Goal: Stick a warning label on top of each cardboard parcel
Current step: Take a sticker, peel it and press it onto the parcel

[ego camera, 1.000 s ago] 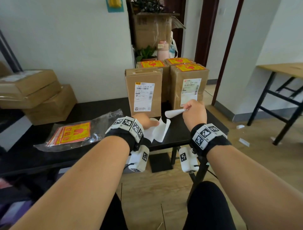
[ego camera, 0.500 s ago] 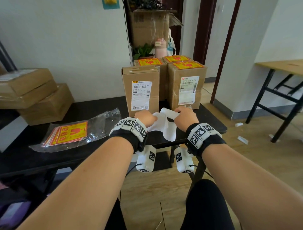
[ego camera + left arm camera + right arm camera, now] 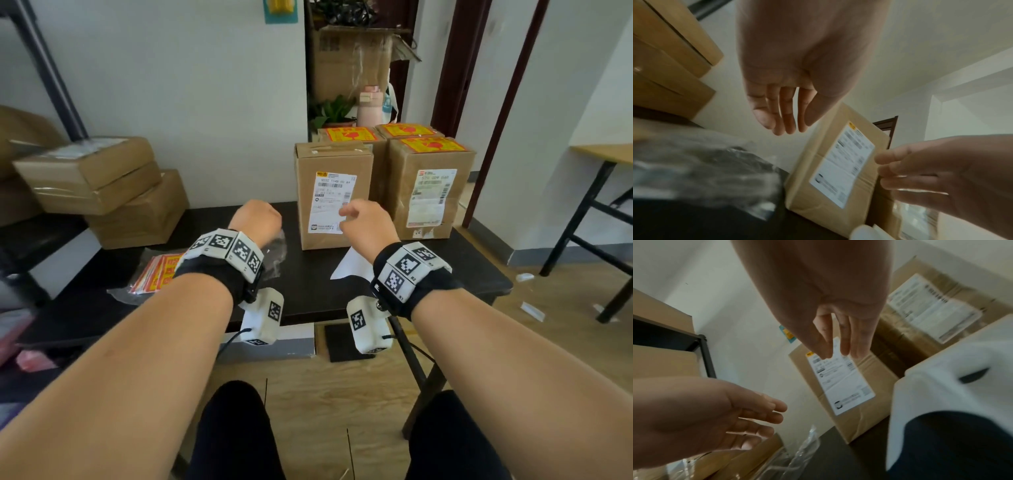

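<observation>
Several cardboard parcels stand on the black table (image 3: pixel 308 301). The front left parcel (image 3: pixel 334 195) (image 3: pixel 818 178) (image 3: pixel 879 374) has a bare top. The right parcel (image 3: pixel 431 192) and two behind it each carry a yellow-red warning label (image 3: pixel 433 144) on top. My left hand (image 3: pixel 260 219) (image 3: pixel 785 128) hovers left of the bare parcel, fingers relaxed, holding nothing. My right hand (image 3: pixel 363 219) (image 3: pixel 836 352) hovers in front of its shipping label, also holding nothing. A white sheet (image 3: pixel 349 269) (image 3: pixel 941 394) lies on the table under my right wrist. A clear bag of spare labels (image 3: pixel 157 274) lies at the left.
Flat cardboard boxes (image 3: pixel 102 185) are stacked at the left on a dark shelf. Behind the parcels stand a plant and a pink bottle (image 3: pixel 370 106). A wooden table (image 3: pixel 606 154) stands at the right, with paper scraps (image 3: pixel 532 310) on the floor.
Both hands let go of the white sheet and rose away from the table edge toward the front left parcel. The sheet now lies flat on the table.
</observation>
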A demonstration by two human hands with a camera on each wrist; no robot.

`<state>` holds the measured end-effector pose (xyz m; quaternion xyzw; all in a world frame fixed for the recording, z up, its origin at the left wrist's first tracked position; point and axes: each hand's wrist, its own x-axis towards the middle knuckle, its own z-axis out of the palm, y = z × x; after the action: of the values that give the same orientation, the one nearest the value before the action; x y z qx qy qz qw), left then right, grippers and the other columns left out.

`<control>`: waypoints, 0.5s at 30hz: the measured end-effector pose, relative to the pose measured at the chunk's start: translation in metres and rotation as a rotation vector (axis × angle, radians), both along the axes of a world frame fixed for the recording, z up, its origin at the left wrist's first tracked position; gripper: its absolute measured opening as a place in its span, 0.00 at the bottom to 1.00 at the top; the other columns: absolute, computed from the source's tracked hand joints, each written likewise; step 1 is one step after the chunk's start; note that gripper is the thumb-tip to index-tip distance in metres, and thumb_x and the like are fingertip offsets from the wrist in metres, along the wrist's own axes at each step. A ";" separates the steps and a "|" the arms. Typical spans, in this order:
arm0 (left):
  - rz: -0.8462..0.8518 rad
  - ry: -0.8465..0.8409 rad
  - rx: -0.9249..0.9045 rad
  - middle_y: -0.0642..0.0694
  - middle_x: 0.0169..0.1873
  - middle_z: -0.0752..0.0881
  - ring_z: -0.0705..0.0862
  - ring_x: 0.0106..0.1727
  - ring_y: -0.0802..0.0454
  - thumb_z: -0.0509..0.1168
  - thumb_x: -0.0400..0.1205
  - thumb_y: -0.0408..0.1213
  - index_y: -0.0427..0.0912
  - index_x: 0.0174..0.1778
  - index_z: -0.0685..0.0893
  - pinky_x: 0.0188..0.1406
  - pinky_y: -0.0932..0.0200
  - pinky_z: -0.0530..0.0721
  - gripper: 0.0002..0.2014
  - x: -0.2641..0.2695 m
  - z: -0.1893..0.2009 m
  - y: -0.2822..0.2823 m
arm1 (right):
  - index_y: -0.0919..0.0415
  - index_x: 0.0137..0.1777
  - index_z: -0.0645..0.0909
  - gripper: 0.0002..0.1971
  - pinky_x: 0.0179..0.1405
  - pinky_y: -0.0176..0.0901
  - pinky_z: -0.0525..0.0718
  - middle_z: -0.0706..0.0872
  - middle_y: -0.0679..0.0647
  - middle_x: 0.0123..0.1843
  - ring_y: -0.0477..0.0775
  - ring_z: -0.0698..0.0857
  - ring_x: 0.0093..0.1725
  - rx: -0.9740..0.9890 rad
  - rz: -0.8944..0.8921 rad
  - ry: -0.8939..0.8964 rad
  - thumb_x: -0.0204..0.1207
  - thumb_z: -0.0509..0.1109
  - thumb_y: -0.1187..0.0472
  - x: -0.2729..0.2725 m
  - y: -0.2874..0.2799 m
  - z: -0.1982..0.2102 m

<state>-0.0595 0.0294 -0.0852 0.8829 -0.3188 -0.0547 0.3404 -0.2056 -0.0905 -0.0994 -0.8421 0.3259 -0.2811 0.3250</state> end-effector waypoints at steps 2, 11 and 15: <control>0.043 0.015 -0.007 0.34 0.60 0.86 0.84 0.62 0.37 0.59 0.83 0.30 0.32 0.62 0.86 0.57 0.50 0.81 0.15 0.015 0.001 0.017 | 0.59 0.65 0.82 0.15 0.63 0.40 0.75 0.81 0.55 0.70 0.54 0.79 0.70 -0.001 0.046 -0.033 0.80 0.65 0.67 0.015 0.015 0.004; 0.163 0.070 0.032 0.34 0.59 0.87 0.86 0.60 0.36 0.60 0.83 0.30 0.32 0.63 0.85 0.48 0.52 0.84 0.15 0.059 -0.019 0.070 | 0.61 0.68 0.82 0.17 0.67 0.45 0.77 0.83 0.57 0.68 0.58 0.81 0.68 0.057 0.180 0.063 0.81 0.64 0.67 0.082 0.066 -0.005; 0.231 0.093 0.129 0.37 0.58 0.87 0.86 0.59 0.38 0.59 0.83 0.31 0.33 0.60 0.86 0.59 0.47 0.85 0.14 0.078 -0.035 0.093 | 0.72 0.67 0.81 0.17 0.67 0.55 0.82 0.84 0.68 0.65 0.67 0.83 0.66 0.186 0.193 0.227 0.80 0.62 0.69 0.113 0.068 -0.021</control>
<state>0.0182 0.1227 -0.1204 0.9303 -0.1948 -0.0763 0.3012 -0.0931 -0.0224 -0.1208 -0.8622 0.3027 -0.1205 0.3880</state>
